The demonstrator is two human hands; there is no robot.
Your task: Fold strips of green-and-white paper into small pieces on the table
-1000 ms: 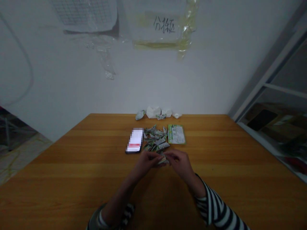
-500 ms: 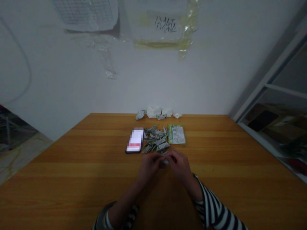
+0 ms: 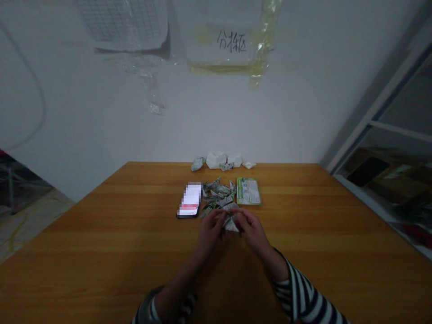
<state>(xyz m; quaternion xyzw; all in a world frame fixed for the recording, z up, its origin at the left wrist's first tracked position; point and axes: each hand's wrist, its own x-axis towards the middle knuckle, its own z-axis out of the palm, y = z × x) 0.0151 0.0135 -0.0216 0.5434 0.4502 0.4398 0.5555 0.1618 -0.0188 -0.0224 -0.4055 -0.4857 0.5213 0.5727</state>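
Between my two hands is a small piece of folded printed paper (image 3: pixel 231 224), whitish with a pointed shape. My left hand (image 3: pixel 209 228) pinches its left side, thumb and fingers pressed together. On the other side my right hand (image 3: pixel 251 229) grips it in the same way. Just beyond my fingers lies a pile of folded paper pieces (image 3: pixel 219 191), green, white and grey with print. The fingertips partly hide the held piece and the near edge of the pile.
Left of the pile lies a phone (image 3: pixel 190 200) with a lit, blurred screen. A flat green-and-white printed packet (image 3: pixel 248 191) lies to the right. Crumpled white paper (image 3: pixel 216 160) sits along the wall at the back of the wooden table (image 3: pixel 101 234). Shelving (image 3: pixel 388 157) stands at the right.
My hands have shifted slightly apart and turned, so more of the folded paper shows between them. The view has tilted a little; the things on the table stay in place.
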